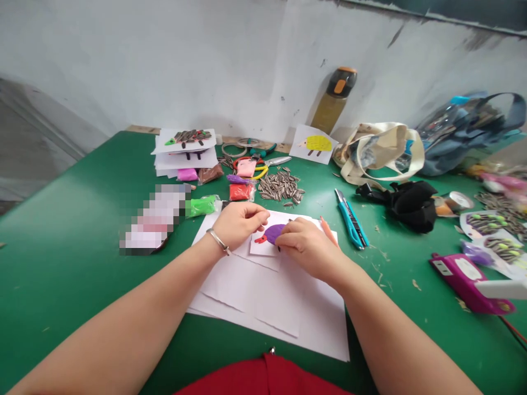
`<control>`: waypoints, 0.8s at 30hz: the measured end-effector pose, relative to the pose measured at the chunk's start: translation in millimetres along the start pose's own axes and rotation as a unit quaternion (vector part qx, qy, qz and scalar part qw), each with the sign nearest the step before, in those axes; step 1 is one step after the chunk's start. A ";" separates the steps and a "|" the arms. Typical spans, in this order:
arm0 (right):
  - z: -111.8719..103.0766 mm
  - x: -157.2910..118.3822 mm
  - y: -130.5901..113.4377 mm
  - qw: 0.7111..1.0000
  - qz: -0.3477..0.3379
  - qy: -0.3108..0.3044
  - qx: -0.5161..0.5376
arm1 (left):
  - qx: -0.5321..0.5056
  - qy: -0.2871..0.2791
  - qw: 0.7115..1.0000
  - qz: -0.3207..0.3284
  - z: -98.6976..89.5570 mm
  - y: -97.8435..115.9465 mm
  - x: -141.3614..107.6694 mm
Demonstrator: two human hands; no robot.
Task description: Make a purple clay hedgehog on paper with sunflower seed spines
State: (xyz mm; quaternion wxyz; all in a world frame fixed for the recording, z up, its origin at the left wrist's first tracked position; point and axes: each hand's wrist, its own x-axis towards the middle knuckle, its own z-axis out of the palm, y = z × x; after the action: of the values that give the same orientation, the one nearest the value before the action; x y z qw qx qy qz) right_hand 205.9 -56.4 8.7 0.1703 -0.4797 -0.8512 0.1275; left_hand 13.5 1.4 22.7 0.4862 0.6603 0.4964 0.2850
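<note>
A small white card lies on a stack of white paper, bearing a purple clay shape with a red clay head on its left. Beside the card's upper left, my left hand hovers with thumb and fingertips pinched together; anything between them is too small to make out. The fingers of my right hand are curled together over the right part of the purple shape, hiding part of it. Whether they hold something is hidden.
Sunflower seeds are heaped behind the paper, beside clay packets and pliers. A blue cutter lies right, a pixelated object left. Farther back stand a bottle and a cloth bag.
</note>
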 end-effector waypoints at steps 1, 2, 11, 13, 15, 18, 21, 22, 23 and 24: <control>0.5 0.7 0.3 1.000 -0.002 0.003 -0.002 | 0.013 0.003 1.000 0.011 -0.3 -2.0 0.5; 1.1 1.4 0.7 1.000 -0.005 0.006 -0.002 | 0.029 0.004 0.999 0.021 -0.5 -3.7 1.1; 5.8 6.4 -0.3 0.999 -0.020 -0.028 0.006 | 0.145 0.005 0.988 0.060 -0.2 -6.3 4.0; 4.9 5.9 -1.2 0.999 -0.012 -0.036 0.008 | 0.157 0.000 0.986 0.062 -0.1 -7.1 4.0; 3.2 4.7 -1.2 0.999 -0.004 -0.034 0.013 | 0.177 -0.003 0.982 0.069 0.4 -8.4 3.9; -0.8 1.4 -0.4 0.999 0.020 -0.027 0.011 | 0.212 -0.005 0.973 0.090 1.3 -9.7 3.4; -6.1 -3.8 -1.5 0.998 0.050 -0.032 -0.006 | 0.259 -0.019 0.959 0.114 1.1 -9.5 2.6; -8.0 -5.7 -3.0 0.998 0.058 -0.034 -0.012 | 0.274 -0.024 0.954 0.123 0.9 -9.3 2.4; -9.9 -7.5 -5.0 0.997 0.066 -0.035 -0.019 | 0.286 -0.029 0.949 0.131 0.8 -9.1 2.2; -11.7 -9.2 -7.6 0.997 0.070 -0.035 -0.027 | 0.297 -0.032 0.944 0.140 0.8 -9.1 2.1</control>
State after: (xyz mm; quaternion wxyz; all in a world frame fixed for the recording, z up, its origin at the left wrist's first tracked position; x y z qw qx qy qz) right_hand 209.3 -67.6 20.7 0.1183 -0.5380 -0.8239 0.1332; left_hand 11.4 3.4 13.7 0.2386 0.8463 0.4453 0.1688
